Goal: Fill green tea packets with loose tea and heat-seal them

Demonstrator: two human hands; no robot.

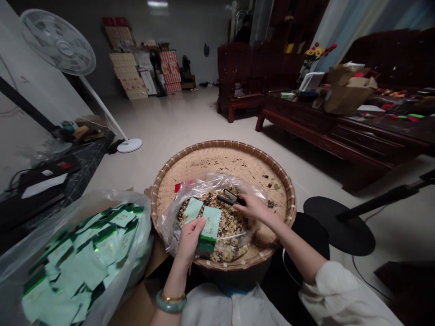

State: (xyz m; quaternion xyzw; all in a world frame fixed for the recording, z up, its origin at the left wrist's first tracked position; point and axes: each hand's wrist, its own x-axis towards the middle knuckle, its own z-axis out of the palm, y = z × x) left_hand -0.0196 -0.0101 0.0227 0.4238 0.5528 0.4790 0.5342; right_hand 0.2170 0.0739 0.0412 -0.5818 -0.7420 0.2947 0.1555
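My left hand pinches a pale green packet with a darker green lower end, between thumb and fingers. Another pale green packet lies just beyond those fingers; whether they hold it too is unclear. My right hand is closed around a black tool with two arms, like tongs, one with a shiny metal face. Both hands are over an open clear plastic bag full of a loose pale and dark dried mix. The bag sits in a round woven bamboo tray.
Many similar green packets fill a plastic bag at the left. A white fan stands beyond it. A black round stand base is at the right, near a dark wooden table. Dark scraps dot the tray.
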